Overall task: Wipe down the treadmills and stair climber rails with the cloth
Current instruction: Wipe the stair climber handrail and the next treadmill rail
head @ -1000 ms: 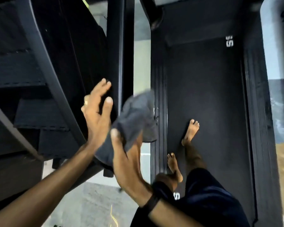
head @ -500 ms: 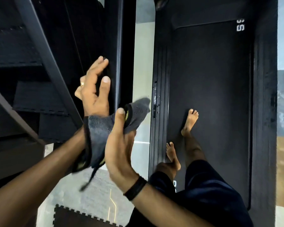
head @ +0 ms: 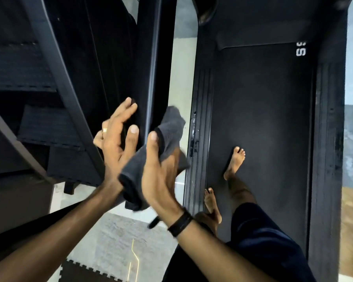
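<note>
While the person is standing barefoot on the treadmill belt (head: pixel 263 123), the right hand (head: pixel 159 176) is gripping a dark grey cloth (head: pixel 167 139), thumb pressed along its upper fold and fingers curled beneath it; the bunching is probably giving a thick pad for wiping. The left hand (head: pixel 116 143) is hanging spread beside the cloth, fingers straight and holding nothing, its fingertips lying over the dark upright rail (head: pixel 157 64) of the neighbouring stair climber (head: pixel 35 127); whether they are touching it cannot be told. Both hands are being held in the gap between the two machines, which is suggesting that the rail is the next surface to be wiped. The cloth is hanging in the air, just beside the rail and apart from the treadmill's ribbed side strip (head: pixel 200 123). Pale floor (head: pixel 181 64) is showing between the machines, with a grey mat (head: pixel 118 233) and a dark interlocking tile (head: pixel 86 273) below the forearms.
</note>
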